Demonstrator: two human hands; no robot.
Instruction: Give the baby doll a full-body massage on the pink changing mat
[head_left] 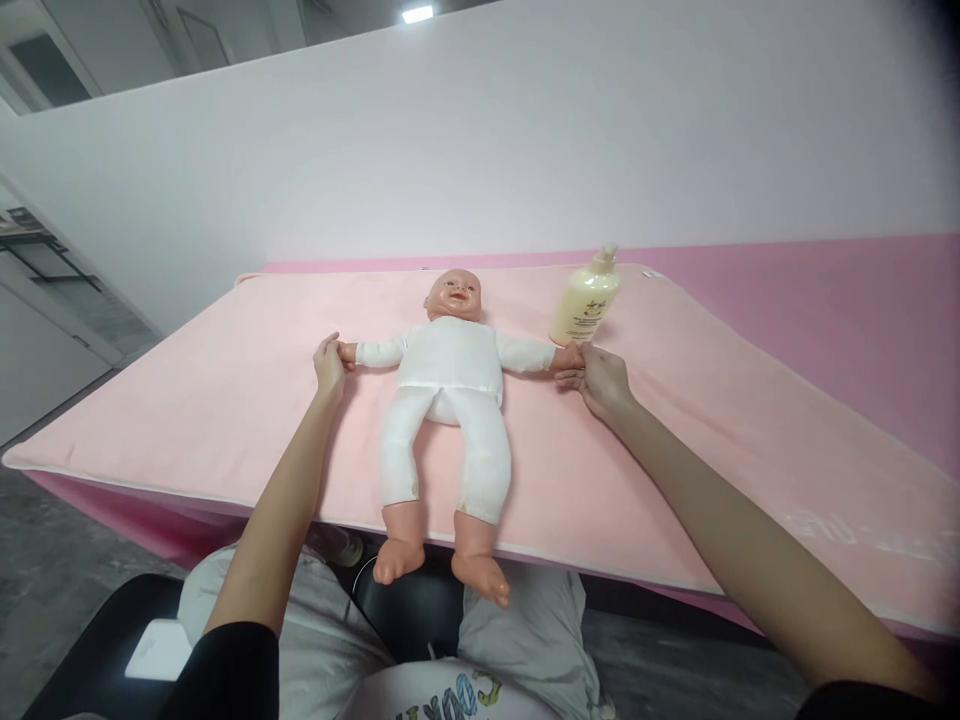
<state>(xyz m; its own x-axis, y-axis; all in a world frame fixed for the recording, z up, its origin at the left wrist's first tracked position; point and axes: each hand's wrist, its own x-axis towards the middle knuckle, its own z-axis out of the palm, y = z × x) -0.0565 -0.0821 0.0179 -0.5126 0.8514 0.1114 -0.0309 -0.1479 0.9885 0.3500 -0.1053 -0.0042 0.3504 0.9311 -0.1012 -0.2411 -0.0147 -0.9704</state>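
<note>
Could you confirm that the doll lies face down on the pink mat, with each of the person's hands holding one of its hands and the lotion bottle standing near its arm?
Not quite: the head view shows the doll lying face up, not face down. The rest holds: it lies on the pink mat, the left hand and right hand each hold one of its hands, and the lotion bottle stands near its arm.

Left hand (328,365) and right hand (600,380) grip the doll's (450,390) wrists.

A small printed label is carried on the front of the cream lotion pump bottle (584,301), but its lines are too small to be read. Colourful block letters are printed on the person's shirt (450,695) at the bottom edge; they are cut off and only partly seen, so no word can be made out.
</note>
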